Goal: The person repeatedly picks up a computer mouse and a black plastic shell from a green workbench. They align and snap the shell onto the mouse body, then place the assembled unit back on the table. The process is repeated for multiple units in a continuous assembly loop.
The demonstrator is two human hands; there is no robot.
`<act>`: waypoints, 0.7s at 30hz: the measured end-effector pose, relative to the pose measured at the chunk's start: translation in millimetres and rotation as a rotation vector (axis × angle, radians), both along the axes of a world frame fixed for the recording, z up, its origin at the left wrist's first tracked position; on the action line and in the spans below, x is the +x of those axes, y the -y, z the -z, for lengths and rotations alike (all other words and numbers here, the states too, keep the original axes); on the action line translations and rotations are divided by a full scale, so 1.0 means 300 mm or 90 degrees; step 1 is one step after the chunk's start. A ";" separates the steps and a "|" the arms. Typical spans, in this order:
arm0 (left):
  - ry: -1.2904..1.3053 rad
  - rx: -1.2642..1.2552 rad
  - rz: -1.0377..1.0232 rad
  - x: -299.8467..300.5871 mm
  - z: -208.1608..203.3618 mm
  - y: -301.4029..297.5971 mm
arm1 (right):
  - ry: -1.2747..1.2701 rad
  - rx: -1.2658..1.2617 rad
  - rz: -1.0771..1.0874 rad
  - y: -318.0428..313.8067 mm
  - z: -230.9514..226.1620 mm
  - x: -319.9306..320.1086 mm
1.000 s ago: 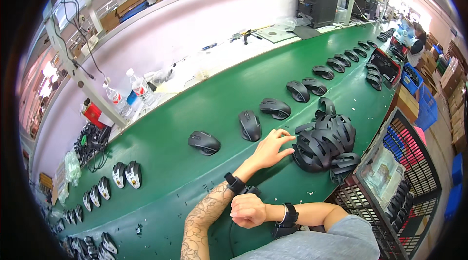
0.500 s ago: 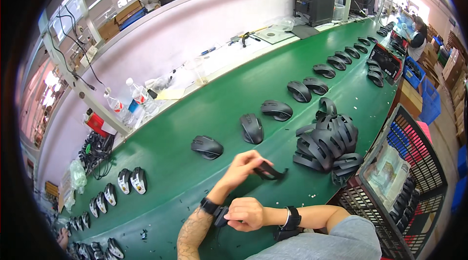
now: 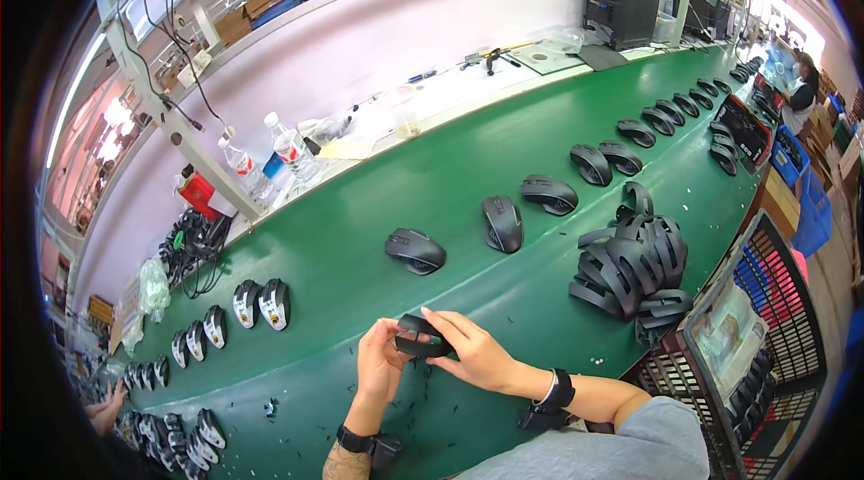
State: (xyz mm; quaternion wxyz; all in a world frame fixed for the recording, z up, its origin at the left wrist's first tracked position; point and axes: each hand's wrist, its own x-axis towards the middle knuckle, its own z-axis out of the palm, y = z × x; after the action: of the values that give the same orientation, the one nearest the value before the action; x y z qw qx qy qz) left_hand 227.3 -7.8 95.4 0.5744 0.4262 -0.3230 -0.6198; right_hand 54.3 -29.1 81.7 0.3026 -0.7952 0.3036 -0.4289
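Both hands meet over the green belt near its front edge. My left hand (image 3: 378,361) and my right hand (image 3: 472,354) together hold a black mouse shell part (image 3: 421,338) between their fingertips. Just beyond them sits an assembled black mouse (image 3: 415,251), with two others (image 3: 502,223) (image 3: 549,194) further right along the belt. A heap of black mouse shells (image 3: 634,264) lies to the right of my right hand.
The green conveyor belt (image 3: 378,192) runs diagonally, carrying a row of black mice to the far right. Open mouse bases (image 3: 261,303) lie at left. Water bottles (image 3: 292,154) stand on the white shelf behind. A black crate (image 3: 765,336) sits at right. Another person's hand (image 3: 103,399) shows far left.
My left hand reached to the shell heap, took one black shell and drew it back toward me. Now both hands hold it in front of my body.
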 end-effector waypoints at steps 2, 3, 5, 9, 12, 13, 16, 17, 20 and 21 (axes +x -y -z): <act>0.032 -0.008 0.021 0.015 0.011 -0.016 | 0.013 0.045 -0.015 -0.001 -0.002 0.002; 0.041 -0.012 0.018 0.018 0.018 -0.020 | 0.021 0.066 -0.022 -0.001 -0.003 0.004; 0.059 -0.020 0.011 0.021 0.032 -0.024 | 0.056 0.089 -0.019 -0.006 0.004 0.006; 0.067 0.011 -0.004 0.005 0.031 -0.002 | 0.110 0.055 -0.044 -0.010 0.031 0.008; 0.099 0.026 0.018 0.057 0.057 0.033 | 0.066 0.031 0.025 0.004 0.031 0.004; 0.144 0.023 0.002 0.082 0.037 0.062 | 0.057 0.018 0.029 0.012 0.025 0.003; 0.537 -0.170 -0.223 0.344 0.101 0.200 | 0.055 -0.027 0.030 0.024 0.022 0.018; 0.787 -0.135 -0.341 0.484 0.125 0.240 | 0.039 -0.026 0.047 0.018 0.019 0.018; 1.044 0.159 -0.551 0.765 0.242 0.306 | 0.024 -0.060 0.057 0.020 0.032 0.018; 1.078 0.264 -0.540 0.790 0.256 0.325 | 0.018 -0.064 0.066 0.024 0.037 0.012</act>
State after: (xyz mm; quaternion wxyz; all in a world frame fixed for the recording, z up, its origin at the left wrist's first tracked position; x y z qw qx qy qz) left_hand 464.2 -105.4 18.6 0.2407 0.9054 -0.3330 0.1066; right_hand 57.8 -36.2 70.5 0.2439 -0.7865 0.3181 -0.4699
